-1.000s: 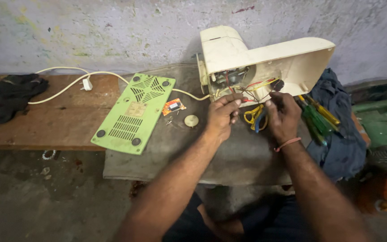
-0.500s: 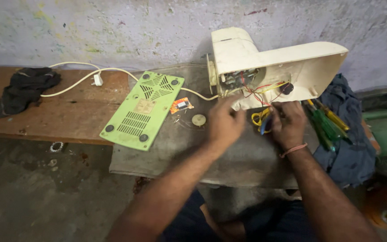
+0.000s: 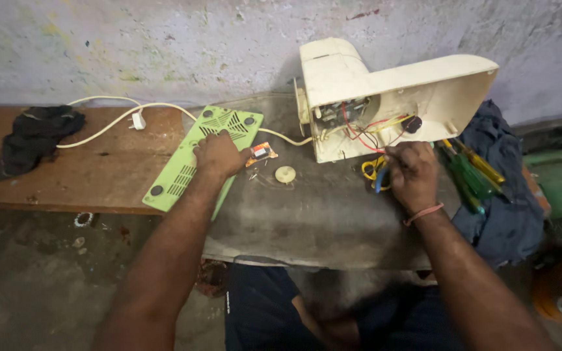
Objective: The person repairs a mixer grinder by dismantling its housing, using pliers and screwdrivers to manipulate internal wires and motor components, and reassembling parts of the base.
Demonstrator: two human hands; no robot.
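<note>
Left hand (image 3: 219,156) flat on green vented panel (image 3: 200,156), grip loose, palm down, holding nothing I can see. Panel lies on worktop (image 3: 320,214), left of small cream disc (image 3: 285,174). Right hand (image 3: 411,172) at open cream appliance housing (image 3: 385,97), fingers curled beside yellow-handled tool (image 3: 372,170); cannot tell whether grip closes on it. Red and yellow wires (image 3: 365,127) exposed inside housing. Green screwdrivers (image 3: 466,172) just right of that hand.
</note>
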